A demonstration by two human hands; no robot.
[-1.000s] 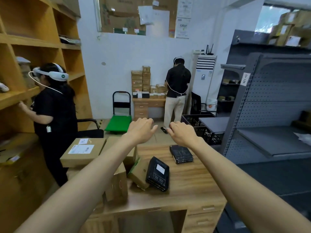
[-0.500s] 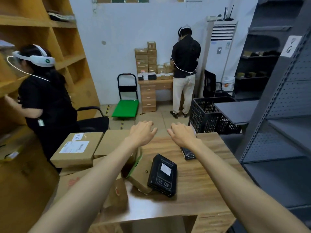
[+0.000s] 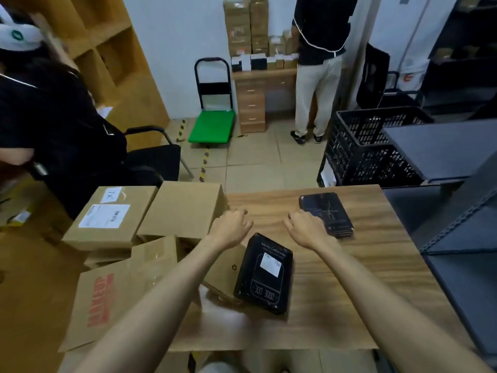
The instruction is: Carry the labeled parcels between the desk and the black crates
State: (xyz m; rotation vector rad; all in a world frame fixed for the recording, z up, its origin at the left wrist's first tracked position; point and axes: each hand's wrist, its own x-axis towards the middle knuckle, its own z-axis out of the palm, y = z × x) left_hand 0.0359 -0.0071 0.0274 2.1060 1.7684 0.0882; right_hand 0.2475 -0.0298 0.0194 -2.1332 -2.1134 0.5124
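Note:
A wooden desk (image 3: 357, 286) carries several parcels. A black boxed parcel with a white label (image 3: 265, 274) lies tilted near the middle, leaning on a small brown carton (image 3: 223, 275). A flat black packet (image 3: 326, 214) lies at the far right of the desk. Brown cartons (image 3: 107, 216) (image 3: 183, 208) crowd the left side, one bearing a white shipping label. My left hand (image 3: 231, 227) hovers palm down by the plain carton, fingers apart, holding nothing. My right hand (image 3: 306, 228) hovers beside the flat packet, also empty. Black crates (image 3: 368, 152) stand on the floor beyond the desk.
A person in black stands close at the left by wooden shelves (image 3: 88, 49) and an office chair (image 3: 153, 157). Another person (image 3: 320, 63) stands at a far desk stacked with boxes. A green trolley (image 3: 212, 122) is parked by the wall. Grey metal shelving (image 3: 457, 224) borders the right.
My view has tipped downward and moved closer to the desk. Both hands have lowered over the desktop, staying empty with fingers spread.

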